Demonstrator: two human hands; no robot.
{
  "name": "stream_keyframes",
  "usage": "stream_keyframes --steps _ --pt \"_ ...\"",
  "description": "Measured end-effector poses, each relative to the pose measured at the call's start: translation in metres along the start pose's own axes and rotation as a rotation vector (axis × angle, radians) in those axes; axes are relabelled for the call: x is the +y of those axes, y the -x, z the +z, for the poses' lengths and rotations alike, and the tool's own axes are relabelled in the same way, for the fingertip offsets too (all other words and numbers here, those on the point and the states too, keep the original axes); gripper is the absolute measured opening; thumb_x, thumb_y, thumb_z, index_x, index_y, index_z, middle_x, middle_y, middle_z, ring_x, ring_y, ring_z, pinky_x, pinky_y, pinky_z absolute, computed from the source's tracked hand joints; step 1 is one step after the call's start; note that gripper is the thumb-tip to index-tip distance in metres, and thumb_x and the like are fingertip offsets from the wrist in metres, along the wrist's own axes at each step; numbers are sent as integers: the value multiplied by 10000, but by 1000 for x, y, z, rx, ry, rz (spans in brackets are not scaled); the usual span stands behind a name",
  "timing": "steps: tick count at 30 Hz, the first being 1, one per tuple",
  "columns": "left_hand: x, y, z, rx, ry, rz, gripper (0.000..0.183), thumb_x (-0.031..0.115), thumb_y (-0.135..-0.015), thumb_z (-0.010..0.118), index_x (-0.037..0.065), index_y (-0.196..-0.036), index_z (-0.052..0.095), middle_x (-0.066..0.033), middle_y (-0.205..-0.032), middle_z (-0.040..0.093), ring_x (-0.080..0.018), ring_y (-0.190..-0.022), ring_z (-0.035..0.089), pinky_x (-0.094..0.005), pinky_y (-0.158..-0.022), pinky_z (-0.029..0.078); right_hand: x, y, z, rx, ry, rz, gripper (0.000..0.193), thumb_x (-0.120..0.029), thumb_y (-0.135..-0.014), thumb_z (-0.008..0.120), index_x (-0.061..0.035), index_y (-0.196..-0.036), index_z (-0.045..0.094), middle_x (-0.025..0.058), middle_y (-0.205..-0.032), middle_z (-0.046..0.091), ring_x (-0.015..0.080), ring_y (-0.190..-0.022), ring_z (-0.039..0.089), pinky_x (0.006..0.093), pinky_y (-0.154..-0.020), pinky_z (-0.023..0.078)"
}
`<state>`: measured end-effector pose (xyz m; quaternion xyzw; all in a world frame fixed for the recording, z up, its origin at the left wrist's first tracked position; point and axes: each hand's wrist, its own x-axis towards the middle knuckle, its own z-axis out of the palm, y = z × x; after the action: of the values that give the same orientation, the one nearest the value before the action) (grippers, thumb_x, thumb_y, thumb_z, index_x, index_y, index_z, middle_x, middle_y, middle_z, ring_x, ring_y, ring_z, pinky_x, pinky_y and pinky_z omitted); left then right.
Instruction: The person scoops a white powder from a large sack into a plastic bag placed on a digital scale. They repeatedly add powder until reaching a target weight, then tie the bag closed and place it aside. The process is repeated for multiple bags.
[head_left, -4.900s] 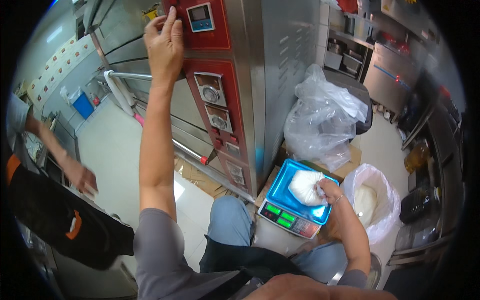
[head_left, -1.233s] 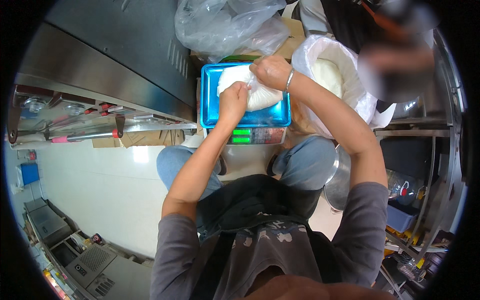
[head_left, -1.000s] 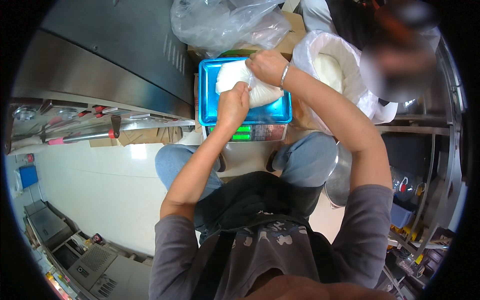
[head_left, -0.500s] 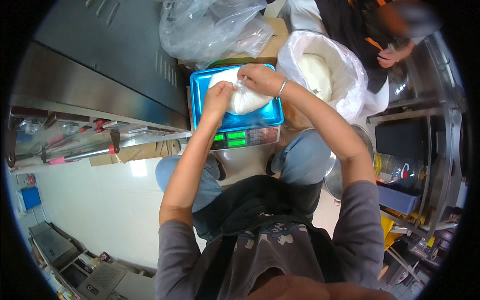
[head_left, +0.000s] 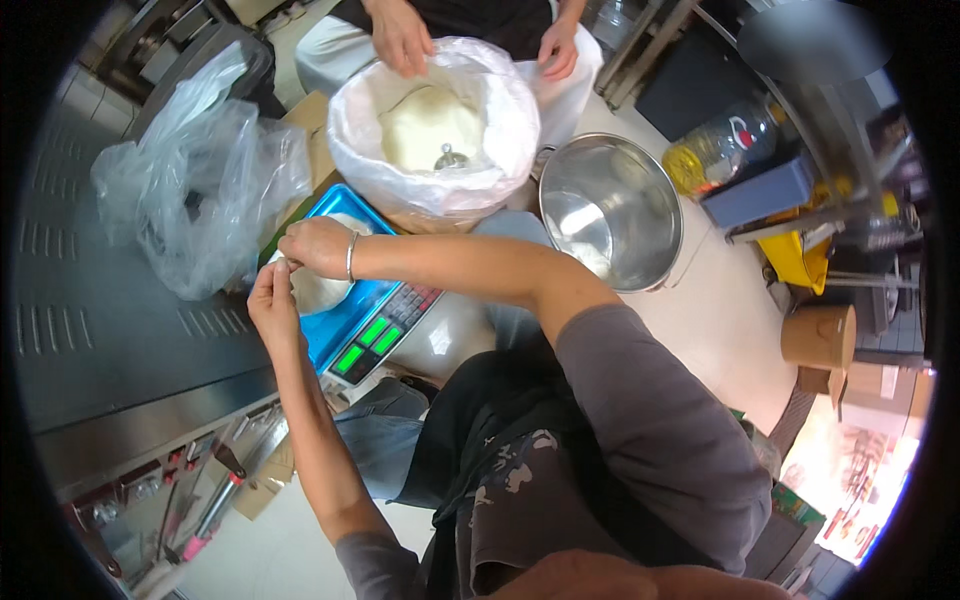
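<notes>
A clear plastic bag of white powder [head_left: 318, 292] rests on the blue tray [head_left: 345, 325] of a digital scale [head_left: 385, 337]. My left hand [head_left: 272, 298] is closed, its fingertips pinching the gathered top of the bag. Close against it, my right hand [head_left: 318, 246] has its fingers closed at the same bag top and hides part of the bag. A bracelet circles my right wrist. Just beyond the scale stands a big white-lined sack [head_left: 360, 135] holding white powder [head_left: 425, 125], with a shiny metal utensil [head_left: 450, 158] lying in it.
Another person's hands [head_left: 402, 40] hang at the sack's far rim. To the right is a large steel pot [head_left: 665, 215], with some white matter inside. Crumpled clear plastic bags [head_left: 215, 190] lie left of the scale, by a metal cabinet [head_left: 110, 330]. A shelf rack [head_left: 830, 215] stands farther right.
My view has swung to the right, bringing the steel pot and the other person's hands more fully into sight. Both my hands stay at the top of the powder bag.
</notes>
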<state>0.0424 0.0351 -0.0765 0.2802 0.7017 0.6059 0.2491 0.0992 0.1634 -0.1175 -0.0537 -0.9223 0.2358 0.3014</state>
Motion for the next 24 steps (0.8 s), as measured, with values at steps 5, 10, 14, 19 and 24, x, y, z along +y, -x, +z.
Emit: stream_keyframes --steps 5,10,14,19,24 --pt "95 35 53 -148 -241 317 187 157 -879 553 -9 -849 634 39 -658 501 -36 -606 398 -184 -537 311 -23 23 -115 174 -122 -32 99 -90 -670 606 -49 -693 519 113 -692 552 284 -689 572 380 -573 441" --pt "185 98 93 -275 -266 645 248 125 -908 460 -3 -1094 564 3 -832 504 -21 -632 387 -148 -551 289 -45 88 -258 268 -182 -15 110 -70 -703 647 -38 -763 562 92 -720 585 242 -696 593 315 -612 456" --pt "180 117 113 -239 -114 643 250 143 -914 472 13 -1106 564 8 -818 496 0 -586 348 -137 -492 237 -36 165 -326 147 16 174 97 -73 -729 641 -26 -758 562 80 -744 592 211 -687 590 289 -630 460" --pt "126 112 121 -148 -192 412 215 122 -891 526 26 -1078 573 35 -762 497 0 -607 377 -137 -510 261 39 289 -336 -6 88 489 79 -28 -722 629 -28 -733 551 97 -714 569 253 -664 577 311 -604 454" --pt "82 110 113 -54 -330 198 206 124 -891 528 29 -1067 575 32 -792 505 -8 -652 395 -141 -533 285 167 439 -281 -33 145 786 47 -103 -704 621 -77 -695 583 116 -733 597 314 -708 576 375 -627 455"
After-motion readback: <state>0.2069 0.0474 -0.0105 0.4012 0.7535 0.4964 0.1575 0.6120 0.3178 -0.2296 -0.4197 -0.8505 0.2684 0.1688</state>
